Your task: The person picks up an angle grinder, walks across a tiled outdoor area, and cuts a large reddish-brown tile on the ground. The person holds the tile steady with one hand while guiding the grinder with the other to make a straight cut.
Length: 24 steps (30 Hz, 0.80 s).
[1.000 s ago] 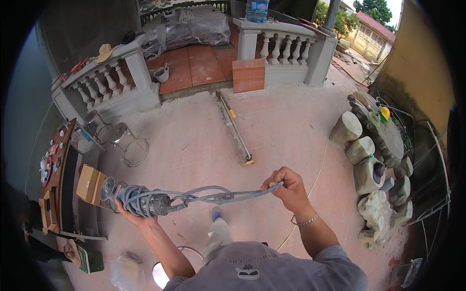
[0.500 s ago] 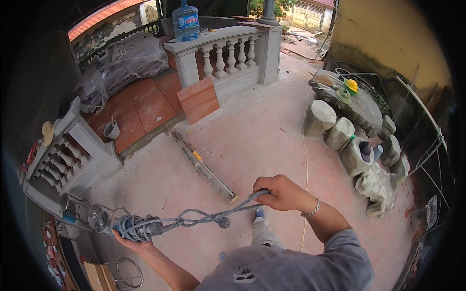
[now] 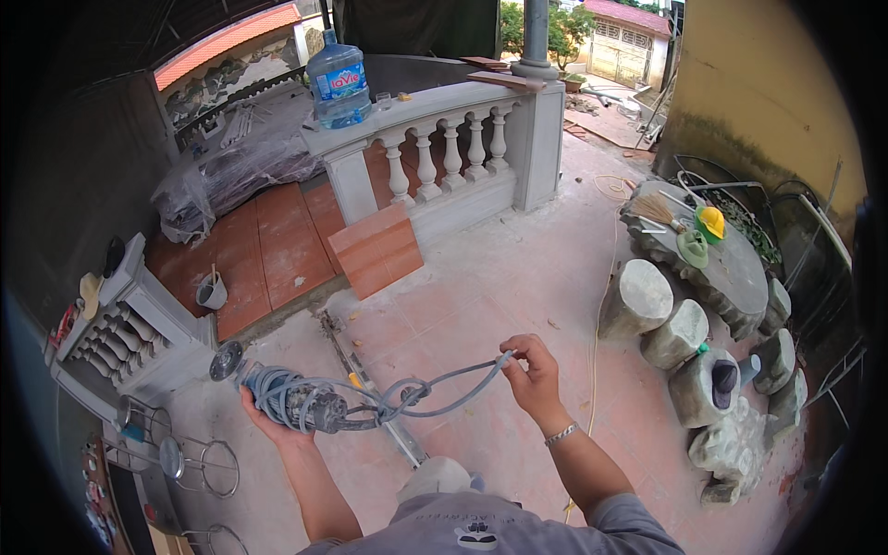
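My left hand (image 3: 266, 421) holds an angle grinder (image 3: 314, 407) from below, out over the floor at the left. Its grey power cord (image 3: 271, 393) is wound in several turns around the body. At the far left end of the tool shows a round dark disc (image 3: 227, 361). Beyond the tool's other end the cord runs to the right in a long, twisted loop. The end of that loop is pinched between the thumb and fingers of my right hand (image 3: 535, 375). Under the cord, a long tile cutter (image 3: 404, 442) with a yellow part lies on the floor.
A reddish tile (image 3: 376, 252) leans on the white balustrade (image 3: 458, 199), with a water bottle (image 3: 340, 88) on top. At right stand a stone table (image 3: 740, 277) and several stone stools (image 3: 640, 298). Metal stools (image 3: 208, 467) stand lower left. A thin yellowish cable (image 3: 595, 370) crosses the floor.
The grinder has swung slightly right and up, its disc end now higher. My right hand has turned upward and shifted right, still gripping the loop. The view has also shifted.
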Each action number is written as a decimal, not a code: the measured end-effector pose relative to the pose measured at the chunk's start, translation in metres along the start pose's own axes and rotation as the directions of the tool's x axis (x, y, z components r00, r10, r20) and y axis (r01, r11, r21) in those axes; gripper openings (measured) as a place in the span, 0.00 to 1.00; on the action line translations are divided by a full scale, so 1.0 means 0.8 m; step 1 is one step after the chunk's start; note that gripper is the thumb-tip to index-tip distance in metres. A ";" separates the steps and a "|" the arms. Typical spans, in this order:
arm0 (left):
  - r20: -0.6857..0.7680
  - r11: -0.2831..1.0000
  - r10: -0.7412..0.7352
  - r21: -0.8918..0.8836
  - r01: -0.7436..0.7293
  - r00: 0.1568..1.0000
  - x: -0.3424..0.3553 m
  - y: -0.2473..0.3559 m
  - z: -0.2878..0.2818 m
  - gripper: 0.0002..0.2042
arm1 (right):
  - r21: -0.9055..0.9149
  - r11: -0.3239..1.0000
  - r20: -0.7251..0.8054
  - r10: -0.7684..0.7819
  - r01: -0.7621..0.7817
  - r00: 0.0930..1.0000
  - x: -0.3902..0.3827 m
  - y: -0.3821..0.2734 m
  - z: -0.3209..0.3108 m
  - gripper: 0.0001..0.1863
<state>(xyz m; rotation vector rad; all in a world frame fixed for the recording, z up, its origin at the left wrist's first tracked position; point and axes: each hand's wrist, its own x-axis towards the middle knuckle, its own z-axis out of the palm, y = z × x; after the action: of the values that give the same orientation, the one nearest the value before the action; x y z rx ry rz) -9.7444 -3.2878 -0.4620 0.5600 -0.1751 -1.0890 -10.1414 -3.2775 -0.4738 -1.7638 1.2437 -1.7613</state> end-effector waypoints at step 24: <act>0.531 0.893 -0.392 0.022 0.450 0.752 0.456 -0.722 0.597 0.39 | 0.673 0.391 0.439 0.472 -0.628 0.765 0.612 0.583 -0.019 0.28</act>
<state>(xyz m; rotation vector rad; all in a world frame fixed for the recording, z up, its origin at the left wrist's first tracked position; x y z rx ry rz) -10.2217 -3.9680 -0.4009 0.1863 -0.4814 -1.6800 -10.3872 -3.9059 -0.5258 -0.7853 0.6341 -1.3458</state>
